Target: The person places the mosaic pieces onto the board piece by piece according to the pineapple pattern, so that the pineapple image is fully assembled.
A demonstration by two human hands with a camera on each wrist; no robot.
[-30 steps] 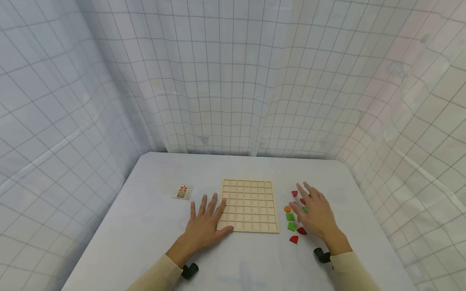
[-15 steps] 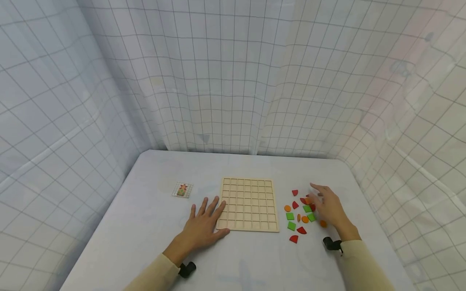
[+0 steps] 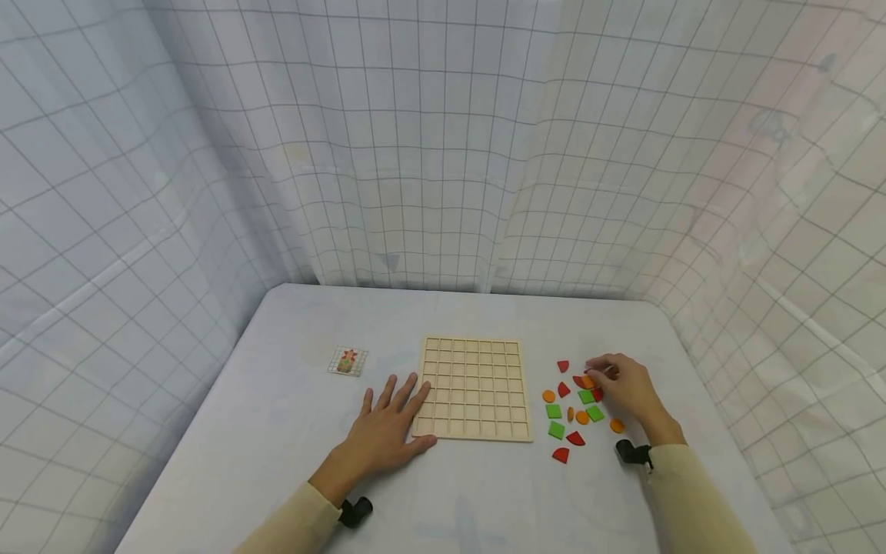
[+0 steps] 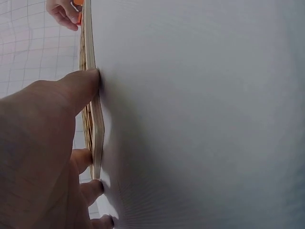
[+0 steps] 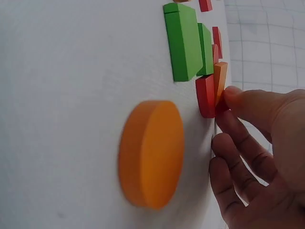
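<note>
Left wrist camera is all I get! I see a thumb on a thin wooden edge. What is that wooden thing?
Observer: It's a flat wooden board with a grid of square holes, all empty.
Child: What's the other hand doing?
Observer: The right hand touches a red piece in a pile of colored pieces right of the board.
Child: What else is on the table?
Observer: A small picture card, left of the board.

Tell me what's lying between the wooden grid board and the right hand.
In the head view, loose red, green and orange pieces lie on the table between the board and the right hand.
</note>
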